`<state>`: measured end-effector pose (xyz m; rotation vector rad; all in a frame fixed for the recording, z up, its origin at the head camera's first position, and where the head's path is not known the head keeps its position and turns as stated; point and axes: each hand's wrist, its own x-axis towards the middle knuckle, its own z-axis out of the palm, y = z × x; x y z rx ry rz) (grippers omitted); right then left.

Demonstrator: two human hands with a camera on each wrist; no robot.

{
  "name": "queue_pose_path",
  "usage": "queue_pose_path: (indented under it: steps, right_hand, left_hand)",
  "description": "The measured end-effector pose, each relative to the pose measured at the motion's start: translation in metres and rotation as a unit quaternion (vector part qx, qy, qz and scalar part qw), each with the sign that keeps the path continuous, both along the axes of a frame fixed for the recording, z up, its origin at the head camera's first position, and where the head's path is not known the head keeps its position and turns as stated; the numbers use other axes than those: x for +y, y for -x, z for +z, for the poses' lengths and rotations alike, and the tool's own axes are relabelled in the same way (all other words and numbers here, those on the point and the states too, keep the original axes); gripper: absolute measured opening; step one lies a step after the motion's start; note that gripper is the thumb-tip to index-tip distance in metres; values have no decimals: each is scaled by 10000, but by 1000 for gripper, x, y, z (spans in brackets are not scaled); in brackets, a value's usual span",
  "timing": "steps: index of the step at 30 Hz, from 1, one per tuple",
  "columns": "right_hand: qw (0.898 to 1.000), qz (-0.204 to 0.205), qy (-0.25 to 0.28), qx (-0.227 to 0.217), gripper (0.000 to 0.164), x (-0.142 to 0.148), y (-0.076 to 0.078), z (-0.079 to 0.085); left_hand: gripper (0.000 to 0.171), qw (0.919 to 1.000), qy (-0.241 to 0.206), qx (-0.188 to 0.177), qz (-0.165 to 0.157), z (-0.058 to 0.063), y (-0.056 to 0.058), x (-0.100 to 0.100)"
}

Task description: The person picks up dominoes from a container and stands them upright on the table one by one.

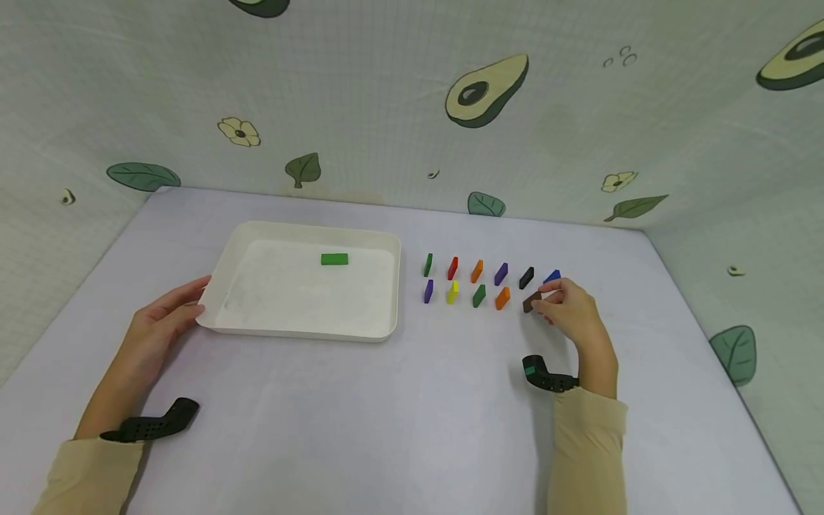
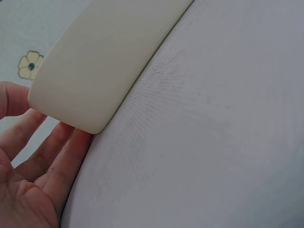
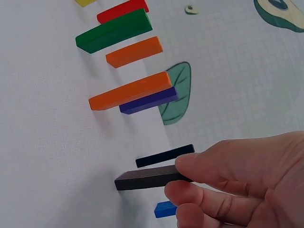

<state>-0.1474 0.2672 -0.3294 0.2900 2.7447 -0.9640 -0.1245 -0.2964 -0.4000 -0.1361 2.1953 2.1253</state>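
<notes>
My left hand point(image 1: 157, 322) is at the left end of a shallow white tray point(image 1: 296, 335), thumb and fingers against its outside near the front corner. In the left wrist view the fingers point(image 2: 57, 161) look fairly straight along the tray wall point(image 2: 104, 61). A green block point(image 1: 334, 260) lies flat inside the tray. My right hand point(image 1: 573, 311) pinches a dark brown block point(image 3: 147, 177) between thumb and fingertips, at the right end of two rows of standing blocks. Close to it are a black block point(image 3: 164, 156) and a blue block point(image 3: 165, 209), the latter partly hidden by the fingers.
Two rows of small upright blocks stand right of the tray, among them a yellow block point(image 1: 453, 292), a red block point(image 1: 453, 268) and an orange block point(image 1: 503, 298). A patterned cloth point(image 1: 386, 93) hangs behind the white table point(image 1: 360, 422).
</notes>
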Motion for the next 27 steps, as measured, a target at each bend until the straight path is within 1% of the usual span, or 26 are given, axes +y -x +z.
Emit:
queue_pose_path:
  steps: [7,9,14,27]
  right_hand:
    - [9999,5,117,58,38,0,-1,-2]
    - [9999,14,127,66,38,0,-1,-3]
    - [9998,12,210,34,38,1,-1,-4]
    - [9995,29,315,47,40,4,-2,-5]
  left_hand:
    - [47,10000,12,9,-31,0,0,0]
    - [49,9999,115,-18,-41,0,0,0]
    - [49,9999,127,-25,-43,0,0,0]
    - [45,9999,-70,70,-53,-1,1,1]
